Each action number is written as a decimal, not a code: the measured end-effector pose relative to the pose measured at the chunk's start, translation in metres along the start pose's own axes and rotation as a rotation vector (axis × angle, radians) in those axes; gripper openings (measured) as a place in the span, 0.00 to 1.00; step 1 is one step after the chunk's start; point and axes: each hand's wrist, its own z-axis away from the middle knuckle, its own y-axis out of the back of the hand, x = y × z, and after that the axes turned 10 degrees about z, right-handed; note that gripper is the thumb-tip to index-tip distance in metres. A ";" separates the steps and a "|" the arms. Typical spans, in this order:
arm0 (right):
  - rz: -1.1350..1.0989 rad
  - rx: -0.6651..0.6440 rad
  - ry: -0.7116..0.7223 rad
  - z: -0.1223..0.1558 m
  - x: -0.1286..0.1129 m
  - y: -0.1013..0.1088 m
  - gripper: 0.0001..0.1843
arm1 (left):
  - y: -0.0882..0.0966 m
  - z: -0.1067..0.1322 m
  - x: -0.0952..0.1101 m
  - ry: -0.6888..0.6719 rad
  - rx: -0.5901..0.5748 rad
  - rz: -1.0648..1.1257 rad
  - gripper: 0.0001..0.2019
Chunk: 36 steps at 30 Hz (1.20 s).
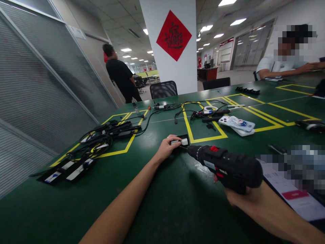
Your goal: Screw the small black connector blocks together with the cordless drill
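My left hand (pixel 168 146) reaches out over the green table (pixel 142 203) and pinches a small black box with a white part (pixel 181 141), holding it flat on the tabletop. My right hand (pixel 238 198) is wrapped round the grip of a black cordless drill with red buttons (pixel 225 164). The drill points left and its bit tip touches the small box, just beside my left fingers. Most of my right fingers are hidden behind the drill body.
A tangle of black cables and adapters (pixel 106 135) lies at the left, with flat black units (pixel 67 169) nearer. Two phones (pixel 237 124) lie inside yellow tape squares. A seated person (pixel 281 64) is at the far right; another person (pixel 122 76) stands behind. Papers (pixel 286 189) lie right.
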 end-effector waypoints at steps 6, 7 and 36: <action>0.058 -0.014 0.008 -0.001 -0.001 0.003 0.05 | -0.001 0.000 0.000 0.006 0.006 0.005 0.13; 0.071 -0.019 0.001 -0.002 -0.001 0.003 0.06 | -0.001 0.000 -0.001 0.001 0.005 0.008 0.12; 0.107 -0.031 0.036 -0.003 -0.003 0.003 0.04 | 0.001 0.001 -0.001 0.009 -0.020 0.012 0.14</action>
